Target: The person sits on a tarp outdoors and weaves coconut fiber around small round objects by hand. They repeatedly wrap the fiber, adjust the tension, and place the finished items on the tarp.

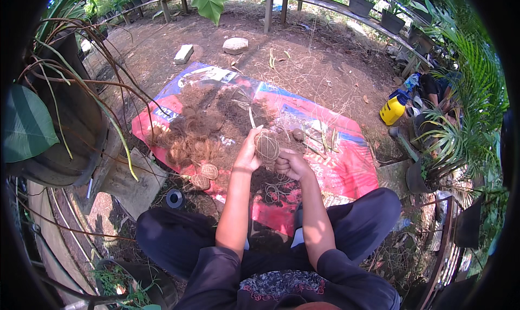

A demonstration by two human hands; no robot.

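Note:
My left hand (247, 153) grips a brown ball of soil or fibre (267, 145), wound with pale string in crossing loops. A pale cut stem (252, 118) rises at the thumb, apparently from the ball's top; its base is hidden. Close to the ball's right side, my right hand (291, 164) is curled into a fist, pinching the string. Below it lies a loose tangle of string (277, 191). Two finished-looking string-wrapped balls (209, 171) rest on the left, beside clumps of brown coconut fibre (189, 145). Dark soil (260, 180) is spread under my hands.
A red and blue plastic sheet (349, 168) covers the ground, bearing cut green stems (315, 149) and a small dark lump (298, 134). A tape roll (175, 198) sits by my left knee. A yellow spray bottle (393, 109), large pot (61, 147) and stones (235, 46) stand around.

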